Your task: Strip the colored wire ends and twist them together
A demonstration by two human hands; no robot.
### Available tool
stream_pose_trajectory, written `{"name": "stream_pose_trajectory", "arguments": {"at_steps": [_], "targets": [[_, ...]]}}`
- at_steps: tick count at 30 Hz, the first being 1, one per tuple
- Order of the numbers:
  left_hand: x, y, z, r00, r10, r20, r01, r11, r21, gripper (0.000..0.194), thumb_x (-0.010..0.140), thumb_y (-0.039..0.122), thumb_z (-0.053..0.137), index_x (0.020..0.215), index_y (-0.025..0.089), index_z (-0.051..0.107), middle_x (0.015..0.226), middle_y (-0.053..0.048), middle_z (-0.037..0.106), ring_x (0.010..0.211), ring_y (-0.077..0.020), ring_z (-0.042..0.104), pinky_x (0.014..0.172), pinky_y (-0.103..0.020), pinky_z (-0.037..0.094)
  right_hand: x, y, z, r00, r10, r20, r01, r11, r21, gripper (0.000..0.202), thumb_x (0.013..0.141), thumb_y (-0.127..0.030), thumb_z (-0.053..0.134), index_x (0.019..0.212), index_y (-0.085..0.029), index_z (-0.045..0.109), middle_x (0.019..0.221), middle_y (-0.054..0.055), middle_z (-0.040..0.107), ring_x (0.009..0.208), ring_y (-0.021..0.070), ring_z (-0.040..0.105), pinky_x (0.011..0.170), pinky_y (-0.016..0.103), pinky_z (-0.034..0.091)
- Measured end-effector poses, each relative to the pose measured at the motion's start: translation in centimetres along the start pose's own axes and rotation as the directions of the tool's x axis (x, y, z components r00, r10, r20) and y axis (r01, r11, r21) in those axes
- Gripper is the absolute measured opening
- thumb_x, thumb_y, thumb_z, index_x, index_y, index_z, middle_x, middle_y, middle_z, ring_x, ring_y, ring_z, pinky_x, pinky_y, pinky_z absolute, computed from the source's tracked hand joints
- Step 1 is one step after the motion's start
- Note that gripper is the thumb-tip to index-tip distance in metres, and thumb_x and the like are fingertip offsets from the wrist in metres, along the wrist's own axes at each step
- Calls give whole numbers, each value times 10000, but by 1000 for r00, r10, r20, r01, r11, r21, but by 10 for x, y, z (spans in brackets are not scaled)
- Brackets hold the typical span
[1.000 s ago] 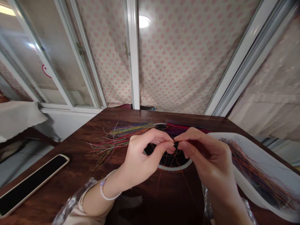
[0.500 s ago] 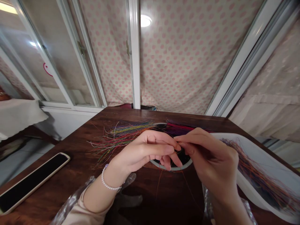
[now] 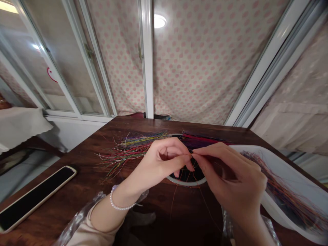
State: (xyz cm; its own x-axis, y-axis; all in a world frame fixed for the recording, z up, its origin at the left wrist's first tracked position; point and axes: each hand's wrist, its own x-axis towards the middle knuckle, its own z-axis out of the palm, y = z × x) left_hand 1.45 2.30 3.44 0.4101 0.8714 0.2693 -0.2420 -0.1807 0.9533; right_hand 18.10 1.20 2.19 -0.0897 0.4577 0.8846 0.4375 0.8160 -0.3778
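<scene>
My left hand [image 3: 167,157], with a pearl bracelet at the wrist, pinches thumb and index finger together above a round dark dish with a pale rim [image 3: 188,183]. Fingertip to fingertip with it, my right hand [image 3: 234,174] is closed in a pinch too. A tiny bit of thin orange wire [image 3: 191,154] shows between the two pinches. Fine orange strands cross the dish and trail over its near rim. Left of the dish fans a bundle of coloured wires [image 3: 133,150]; red and purple wires [image 3: 202,139] lie behind my right hand.
At right stands a white tub [image 3: 275,208] holding a tangle of orange and blue wires [image 3: 284,191]. A phone-like black slab with a pale edge [image 3: 36,198] lies on the dark wooden table [image 3: 89,153] at left. Clear plastic [image 3: 79,218] lies near my left forearm.
My left fingers have curled inward, and both pinches have risen slightly. More of the dish and its crossing strands now shows beneath my hands.
</scene>
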Motion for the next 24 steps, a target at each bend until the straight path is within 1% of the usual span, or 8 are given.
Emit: {"name": "stream_pose_trajectory", "arguments": {"at_steps": [2,4,7,9,12,17,19,24], "targets": [[-2,0,4,991,98,-91,-85,987,135,92,803,102,676,729,138,633,651,4,698,523,-45,536,485,-124,428,-1,-2,0,999,26,-18,-27,999,-19,171,829,-17,685,824,-188,679,698,-56,667,577,49,574,540,172,465],[-4,0,8,961,226,-161,-175,944,279,106,789,66,653,711,137,639,654,7,690,571,-50,575,522,-119,447,-1,-5,0,999,36,-4,-36,999,-21,166,833,-22,677,823,-188,676,701,-53,669,574,49,570,538,174,462],[-6,-2,11,905,380,-189,-276,865,420,115,790,49,625,729,142,655,666,10,700,587,-51,606,548,-115,468,-2,-7,-1,999,24,35,-24,1000,0,165,832,-22,670,832,-187,666,713,-49,661,584,53,566,535,178,458],[-7,-3,12,887,424,-184,-304,834,460,110,804,63,621,744,148,655,667,7,709,573,-57,610,538,-127,477,-2,-7,-3,998,20,55,-21,1000,20,175,826,-15,668,834,-191,660,719,-46,660,592,62,568,531,189,458],[-8,-2,13,880,436,-188,-313,831,460,105,817,89,625,736,154,642,652,1,710,557,-69,607,512,-146,470,-1,-6,-5,997,29,77,-33,998,57,201,821,1,654,837,-200,660,734,-29,679,619,96,599,537,223,473],[-9,3,13,921,352,-168,-277,893,355,133,827,103,612,707,158,617,592,8,682,456,-54,520,407,-159,377,0,-4,-8,997,10,71,-13,999,41,222,826,6,639,814,-215,658,695,-30,666,553,100,565,490,239,452],[-9,5,13,931,330,-156,-264,904,336,141,827,99,607,701,160,613,579,10,674,442,-53,505,399,-162,364,0,-2,-9,997,0,76,-3,999,32,228,834,6,628,810,-218,657,691,-31,664,544,97,556,491,242,449],[-10,6,13,938,321,-132,-259,901,347,143,840,97,606,711,157,612,588,7,672,459,-54,518,419,-157,370,1,0,-9,996,9,93,-14,998,57,218,842,1,616,788,-208,647,684,-35,647,562,88,541,501,231,434]]}}
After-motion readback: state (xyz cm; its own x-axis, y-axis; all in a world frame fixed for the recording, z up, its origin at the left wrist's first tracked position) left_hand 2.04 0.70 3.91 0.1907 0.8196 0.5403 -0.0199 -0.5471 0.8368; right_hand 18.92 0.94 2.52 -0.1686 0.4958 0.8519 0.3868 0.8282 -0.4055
